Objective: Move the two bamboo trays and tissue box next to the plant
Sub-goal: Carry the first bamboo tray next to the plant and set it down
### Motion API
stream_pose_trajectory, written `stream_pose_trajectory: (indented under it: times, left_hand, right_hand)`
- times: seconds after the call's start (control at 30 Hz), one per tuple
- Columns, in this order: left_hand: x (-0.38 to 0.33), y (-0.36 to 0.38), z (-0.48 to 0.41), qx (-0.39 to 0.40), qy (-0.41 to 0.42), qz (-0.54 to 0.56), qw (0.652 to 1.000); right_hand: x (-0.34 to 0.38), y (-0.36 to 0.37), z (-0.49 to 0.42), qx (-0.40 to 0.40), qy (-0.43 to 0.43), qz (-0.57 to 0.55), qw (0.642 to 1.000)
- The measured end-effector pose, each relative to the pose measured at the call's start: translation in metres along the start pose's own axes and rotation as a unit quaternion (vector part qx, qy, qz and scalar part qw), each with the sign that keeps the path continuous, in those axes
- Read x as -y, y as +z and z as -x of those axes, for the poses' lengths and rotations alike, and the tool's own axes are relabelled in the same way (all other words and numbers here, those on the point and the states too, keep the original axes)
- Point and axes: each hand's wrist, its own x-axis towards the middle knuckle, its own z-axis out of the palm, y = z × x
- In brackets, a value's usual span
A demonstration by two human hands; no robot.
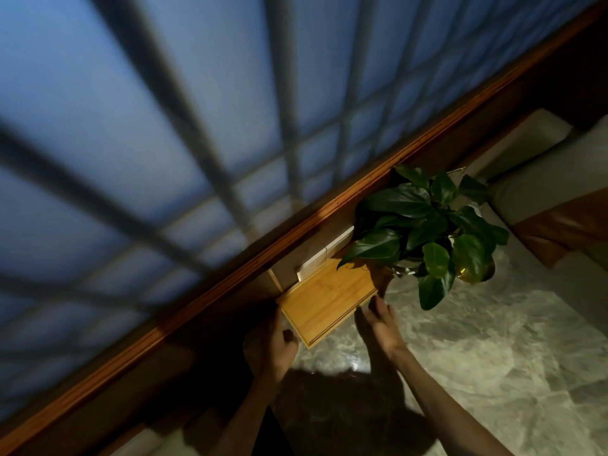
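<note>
A bamboo tray (pixel 329 301) lies flat on the marble tabletop (pixel 477 357), pushed against the wall just left of the leafy green plant (pixel 424 222). My left hand (pixel 273 343) grips the tray's left end, thumb on its near corner. My right hand (pixel 378 324) hovers at the tray's near right corner with fingers spread, and whether the fingertips touch the tray is unclear. The plant stands in a glass vase (pixel 406 268), and its leaves overhang the tray's far right corner. I see only one tray and no tissue box.
A white rectangular panel (pixel 324 256) sits against the wall right behind the tray. A wooden sill (pixel 230 278) runs diagonally under a barred frosted window (pixel 164 126). Beige and brown sofa cushions (pixel 543 199) border the table on the right.
</note>
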Motion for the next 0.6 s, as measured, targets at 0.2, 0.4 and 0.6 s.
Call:
stream_pose_trajectory:
  times: [0.2, 0.4, 0.6]
  left_hand:
    - [0.023, 0.014, 0.01, 0.006, 0.06, -0.133, 0.989]
    - [0.02, 0.007, 0.009, 0.03, 0.063, -0.19, 0.979]
    - [0.0, -0.016, 0.023, 0.02, 0.052, -0.263, 0.963]
  right_hand:
    - [-0.019, 0.014, 0.006, -0.014, -0.031, 0.283, 0.959]
    - [-0.003, 0.007, 0.003, 0.018, -0.008, 0.331, 0.944]
    - [0.01, -0.015, 0.035, 0.053, -0.005, 0.164, 0.985]
